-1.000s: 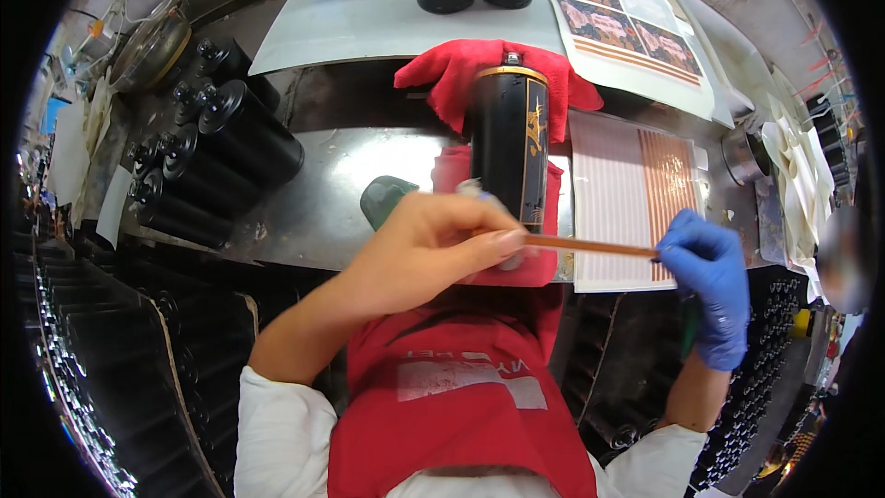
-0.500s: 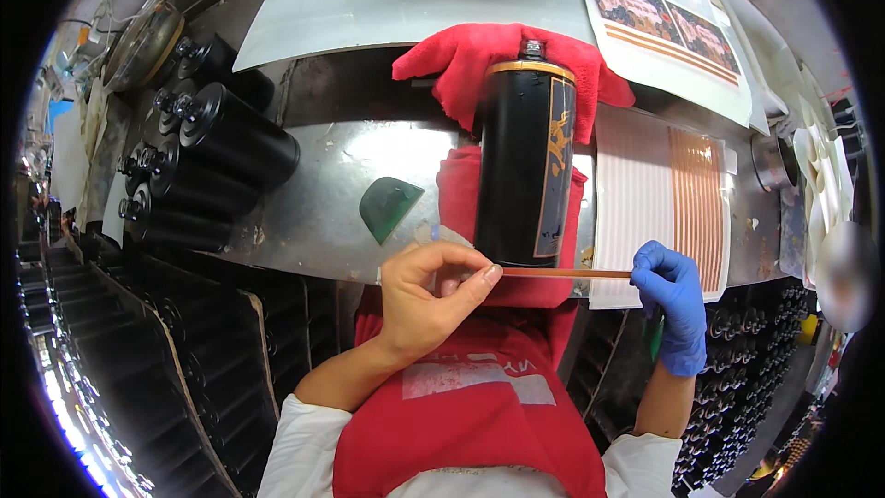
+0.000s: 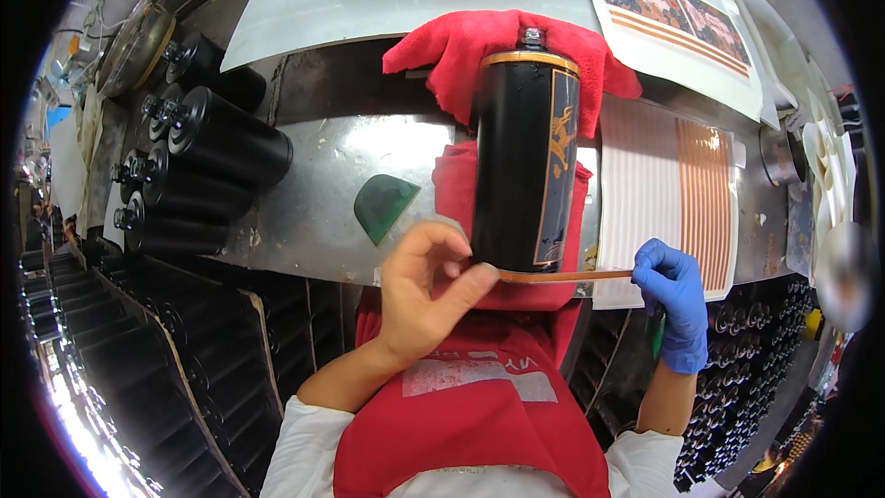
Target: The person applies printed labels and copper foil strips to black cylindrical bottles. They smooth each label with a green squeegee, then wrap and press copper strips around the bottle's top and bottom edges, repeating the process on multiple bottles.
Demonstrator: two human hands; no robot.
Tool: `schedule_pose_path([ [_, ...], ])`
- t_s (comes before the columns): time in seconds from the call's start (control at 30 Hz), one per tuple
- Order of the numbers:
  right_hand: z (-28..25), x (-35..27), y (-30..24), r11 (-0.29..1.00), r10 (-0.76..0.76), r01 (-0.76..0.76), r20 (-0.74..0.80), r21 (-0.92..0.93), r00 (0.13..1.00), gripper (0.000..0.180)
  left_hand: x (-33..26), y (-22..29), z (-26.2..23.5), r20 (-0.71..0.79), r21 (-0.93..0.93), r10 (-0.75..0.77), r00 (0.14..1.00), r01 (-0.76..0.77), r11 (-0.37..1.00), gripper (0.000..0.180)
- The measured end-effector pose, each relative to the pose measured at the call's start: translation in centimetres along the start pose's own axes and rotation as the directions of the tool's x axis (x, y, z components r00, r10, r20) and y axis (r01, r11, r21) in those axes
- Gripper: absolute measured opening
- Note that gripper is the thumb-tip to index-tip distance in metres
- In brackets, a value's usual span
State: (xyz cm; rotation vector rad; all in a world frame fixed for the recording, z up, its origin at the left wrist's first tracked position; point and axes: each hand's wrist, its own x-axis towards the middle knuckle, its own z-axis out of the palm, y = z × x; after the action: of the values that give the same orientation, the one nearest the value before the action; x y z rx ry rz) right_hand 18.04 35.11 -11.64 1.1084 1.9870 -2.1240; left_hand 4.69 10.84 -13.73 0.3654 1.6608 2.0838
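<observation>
One steel worktop (image 3: 304,212) runs across the middle of the frame. At centre, one tall black bottle (image 3: 525,161) with a gold rim lies on two red cloths: one (image 3: 461,55) bunched by its capped end, one (image 3: 454,186) under its body. At left, about five more black bottles (image 3: 207,143) lie stacked on their sides; three dark bottle bases show at the top edge. Right of the bottle lies one sheet of orange stripe decals (image 3: 682,207); one printed sheet (image 3: 673,14) sits at upper right. One green squeegee (image 3: 383,206) lies left of centre.

One thin orange strip (image 3: 567,275) stretches across the bottle's lower end. The bare left hand (image 3: 424,300) pinches its left end between thumb and fingers against the bottle; the blue-gloved right hand (image 3: 673,290) has its fingers closed on the right end.
</observation>
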Motion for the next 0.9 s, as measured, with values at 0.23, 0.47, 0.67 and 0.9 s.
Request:
schedule_pose_path([
  [0.23, -0.2, 0.5, 0.6, 0.998, 0.037, -0.036, 0.021, -0.046, 0.999, 0.009, 0.1, -0.4, -0.5, 0.076, 0.097, -0.067, 0.995, 0.059, 0.994, 0.028],
  [0.47, -0.8, 1.2, 1.0, 0.994, 0.058, -0.056, 0.013, -0.099, 0.998, 0.012, 0.6, -1.4, -1.2, 0.054, -0.095, -0.041, 0.998, 0.046, 0.994, 0.03],
  [0.67, -1.2, 1.9, 1.4, 0.992, 0.027, -0.021, 0.05, -0.125, 0.998, 0.016, 1.4, 2.7, 3.4, 0.542, 0.651, 0.378, 0.751, -0.659, 0.377, 0.092],
  [0.9, -0.9, 2.4, 2.3, 0.997, -0.036, 0.045, 0.126, -0.07, 0.991, 0.014, 2.6, -0.6, 0.5, 0.521, 0.704, 0.172, 0.836, -0.535, 0.467, 0.107],
])
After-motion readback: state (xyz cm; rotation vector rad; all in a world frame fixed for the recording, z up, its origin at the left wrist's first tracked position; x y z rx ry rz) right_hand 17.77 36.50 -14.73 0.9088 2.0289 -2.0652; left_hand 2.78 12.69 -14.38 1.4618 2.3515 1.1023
